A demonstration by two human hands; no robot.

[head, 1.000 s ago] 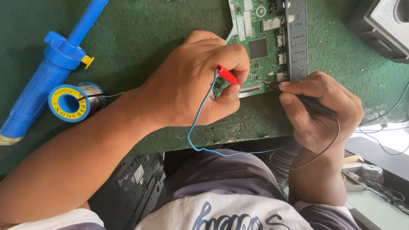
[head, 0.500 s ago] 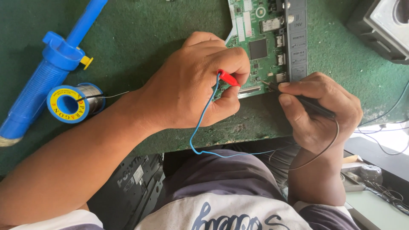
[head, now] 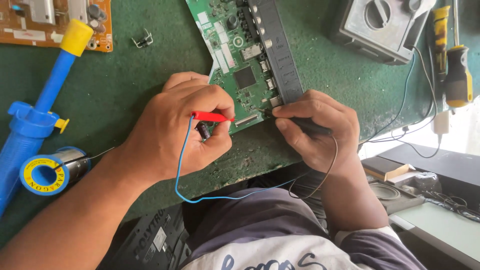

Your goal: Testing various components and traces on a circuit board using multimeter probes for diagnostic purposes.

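Note:
A green circuit board lies on the green mat, its near edge between my hands. My left hand pinches a red test probe with a blue wire, tip at the board's near edge. My right hand grips a black test probe with a dark wire, its tip touching the board near a connector. The long grey connector strip runs along the board's right side.
A blue desoldering pump with a yellow cap and a solder spool lie at left. An orange circuit board sits top left. A grey meter and a yellow-black screwdriver rest at right.
The view has shifted, so the board and both hands appear lower in the frame. Both probes stay on the board's near edge, hands nearly still.

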